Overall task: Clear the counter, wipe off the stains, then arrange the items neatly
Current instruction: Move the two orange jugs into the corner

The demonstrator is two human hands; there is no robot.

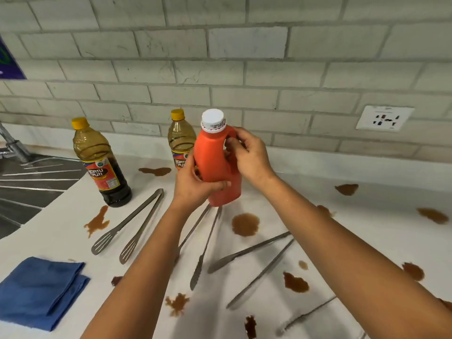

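Note:
An orange jug [216, 152] with a white cap is held above the white counter [367, 216]. My left hand [195, 184] grips its lower body, and my right hand [247, 152] grips its handle side. Two vinegar bottles with yellow caps stand behind: one [102, 165] at the left, one [179, 140] partly hidden by the jug. Three metal tongs lie on the counter: a slotted pair [129, 223], a pair [203, 245] under my left arm, a pair [256, 260] to the right. Brown stains [245, 224] dot the counter. A folded blue cloth [41, 289] lies at the front left.
A steel sink drainboard [29, 182] and a tap [12, 143] sit at the far left. A grey tiled wall [220, 57] runs behind, with a white socket [385, 117] at the right.

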